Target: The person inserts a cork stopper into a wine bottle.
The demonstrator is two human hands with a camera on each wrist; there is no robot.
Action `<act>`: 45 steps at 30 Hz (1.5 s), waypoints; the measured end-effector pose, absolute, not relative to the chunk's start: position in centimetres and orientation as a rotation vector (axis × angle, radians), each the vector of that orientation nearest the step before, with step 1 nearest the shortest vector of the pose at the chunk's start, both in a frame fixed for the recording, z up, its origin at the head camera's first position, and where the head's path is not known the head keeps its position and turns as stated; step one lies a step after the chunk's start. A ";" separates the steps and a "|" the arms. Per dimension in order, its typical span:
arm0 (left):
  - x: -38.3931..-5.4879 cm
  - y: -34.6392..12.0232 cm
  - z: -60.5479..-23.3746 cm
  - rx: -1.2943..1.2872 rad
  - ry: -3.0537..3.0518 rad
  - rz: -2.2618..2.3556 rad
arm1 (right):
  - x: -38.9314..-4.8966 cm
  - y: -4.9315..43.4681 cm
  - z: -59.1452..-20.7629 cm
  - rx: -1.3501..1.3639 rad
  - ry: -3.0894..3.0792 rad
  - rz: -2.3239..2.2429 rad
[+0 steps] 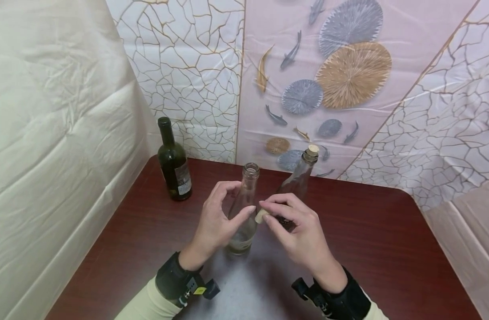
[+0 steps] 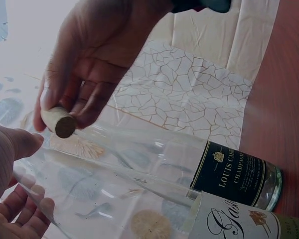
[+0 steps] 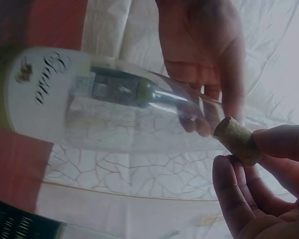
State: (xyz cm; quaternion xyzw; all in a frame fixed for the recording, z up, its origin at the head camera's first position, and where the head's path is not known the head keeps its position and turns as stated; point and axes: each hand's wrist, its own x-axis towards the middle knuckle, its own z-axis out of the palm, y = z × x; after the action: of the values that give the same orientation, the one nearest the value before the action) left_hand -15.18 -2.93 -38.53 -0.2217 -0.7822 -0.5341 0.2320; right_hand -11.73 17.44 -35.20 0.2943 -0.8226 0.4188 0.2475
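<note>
A cork (image 1: 260, 216) is pinched between the thumb and fingers of my right hand (image 1: 304, 226), close beside a clear glass bottle (image 1: 244, 231). In the right wrist view the cork (image 3: 237, 141) appears tilted near the bottle's neck. My left hand (image 1: 216, 222) curves round the upper part of that bottle, thumb in front and fingers behind the glass. The bottle stands upright with an open mouth and carries a white label (image 2: 229, 219). Behind my right hand is a second clear bottle (image 1: 302, 173), stoppered with its own cork (image 1: 313, 150).
A dark green bottle (image 1: 174, 169) stands at the back left of the reddish-brown table (image 1: 368, 231). Patterned cloth (image 1: 196, 80) hangs behind the table, and a pale cloth (image 1: 68, 133) hangs along the left side. The second clear bottle has a dark label (image 2: 229, 172).
</note>
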 end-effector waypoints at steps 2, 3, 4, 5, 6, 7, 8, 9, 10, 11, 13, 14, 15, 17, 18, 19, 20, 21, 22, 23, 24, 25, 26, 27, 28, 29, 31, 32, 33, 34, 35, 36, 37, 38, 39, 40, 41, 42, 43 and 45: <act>-15.1 -2.9 -38.5 -0.609 -2.151 -1.463 | -11.9 17.5 -34.6 0.807 -2.249 1.124; -15.1 -2.9 -38.5 -0.607 -2.154 -1.461 | -11.9 17.5 -34.2 0.811 -2.250 1.115; -15.1 -2.9 -38.6 -0.605 -2.155 -1.458 | -12.0 17.5 -33.9 0.817 -2.250 1.107; -15.1 -2.9 -38.6 -0.603 -2.156 -1.456 | -12.1 17.5 -33.5 0.820 -2.253 1.096; -15.2 -2.9 -38.6 -0.603 -2.153 -1.455 | -12.1 17.5 -33.2 0.823 -2.254 1.086; -15.2 -2.9 -38.7 -0.603 -2.149 -1.452 | -12.2 17.5 -32.8 0.828 -2.255 1.078; -15.2 -2.9 -38.7 -0.603 -2.146 -1.449 | -12.3 17.4 -32.4 0.836 -2.254 1.067; -15.2 -2.9 -38.7 -0.606 -2.138 -1.451 | -12.3 17.4 -32.1 0.845 -2.253 1.056; -15.3 -2.9 -38.8 -0.609 -2.131 -1.451 | -12.4 17.4 -31.8 0.855 -2.254 1.044; -15.3 -2.9 -38.8 -0.609 -2.126 -1.451 | -12.5 17.4 -31.6 0.864 -2.255 1.033; -15.3 -3.0 -38.8 -0.607 -2.121 -1.449 | -12.7 17.4 -31.1 0.885 -2.255 1.007; -15.3 -3.0 -38.8 -0.605 -2.120 -1.448 | -12.7 17.4 -30.8 0.895 -2.256 0.992; -15.3 -3.0 -38.8 -0.604 -2.117 -1.448 | -12.8 17.4 -30.6 0.901 -2.254 0.982; -15.2 -3.1 -38.7 -0.597 -2.121 -1.442 | -12.9 17.3 -30.1 0.913 -2.246 0.966; -15.2 -3.1 -38.7 -0.596 -2.123 -1.438 | -12.9 17.3 -29.9 0.918 -2.240 0.961; -15.2 -3.1 -38.6 -0.597 -2.122 -1.435 | -12.9 17.3 -29.7 0.921 -2.233 0.956; -15.1 -3.1 -38.7 -0.599 -2.125 -1.431 | -12.9 17.3 -29.5 0.924 -2.228 0.953; -15.1 -3.1 -38.6 -0.600 -2.127 -1.430 | -12.9 17.2 -29.3 0.927 -2.223 0.950; -15.1 -3.1 -38.7 -0.602 -2.129 -1.428 | -12.9 17.2 -29.2 0.930 -2.221 0.946; -15.1 -3.1 -38.7 -0.602 -2.133 -1.429 | -12.9 17.2 -29.0 0.934 -2.217 0.942; -15.1 -3.1 -38.7 -0.603 -2.135 -1.431 | -12.9 17.2 -28.9 0.937 -2.213 0.937; -15.1 -3.1 -38.7 -0.603 -2.136 -1.432 | -12.9 17.2 -28.7 0.937 -2.212 0.928; -15.1 -3.1 -38.7 -0.602 -2.139 -1.435 | -12.9 17.2 -28.5 0.940 -2.209 0.921; -15.1 -3.1 -38.7 -0.602 -2.138 -1.439 | -13.0 17.1 -28.2 0.943 -2.206 0.915; -15.0 -3.1 -38.8 -0.602 -2.138 -1.440 | -13.0 17.1 -27.9 0.945 -2.205 0.906; -15.0 -3.0 -38.8 -0.601 -2.138 -1.442 | -13.0 17.0 -27.6 0.948 -2.204 0.896; -15.1 -3.0 -38.8 -0.602 -2.133 -1.442 | -13.1 16.9 -26.9 0.955 -2.199 0.878; -15.1 -3.0 -38.8 -0.604 -2.129 -1.442 | -13.1 16.8 -26.6 0.961 -2.195 0.871; -15.1 -3.0 -38.9 -0.605 -2.127 -1.442 | -13.1 16.7 -26.3 0.966 -2.194 0.867; -15.1 -3.0 -38.9 -0.607 -2.125 -1.443 | -13.1 16.7 -26.1 0.971 -2.189 0.863; -15.1 -3.0 -38.9 -0.610 -2.123 -1.446 | -13.1 16.6 -25.8 0.977 -2.181 0.858; -15.1 -3.0 -38.9 -0.615 -2.121 -1.448 | -13.1 16.6 -25.7 0.981 -2.173 0.856; -15.1 -3.0 -38.9 -0.621 -2.120 -1.449 | -13.1 16.5 -25.5 0.986 -2.163 0.856; -15.1 -3.0 -38.9 -0.625 -2.121 -1.453 | -13.1 16.5 -25.4 0.992 -2.154 0.852; -15.1 -3.0 -38.9 -0.628 -2.122 -1.457 | -13.2 16.5 -25.2 0.999 -2.144 0.846; -15.1 -3.0 -38.9 -0.631 -2.121 -1.461 | -13.2 16.5 -25.1 1.006 -2.136 0.838; -15.1 -3.0 -38.8 -0.633 -2.121 -1.465 | -13.3 16.4 -24.9 1.014 -2.128 0.830; -15.1 -2.9 -38.8 -0.634 -2.122 -1.466 | -13.3 16.4 -24.8 1.020 -2.123 0.822; -15.1 -2.9 -38.8 -0.634 -2.124 -1.466 | -13.4 16.4 -24.6 1.027 -2.117 0.815; -15.0 -2.9 -38.7 -0.631 -2.129 -1.469 | -13.6 16.4 -24.3 1.038 -2.116 0.797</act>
State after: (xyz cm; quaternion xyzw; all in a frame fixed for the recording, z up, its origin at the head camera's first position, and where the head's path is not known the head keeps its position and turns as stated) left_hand -15.02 -2.92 -38.74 -0.2303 -0.7768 -0.5359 0.2374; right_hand -13.58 16.35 -24.28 0.3950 -0.8055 0.3033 0.3210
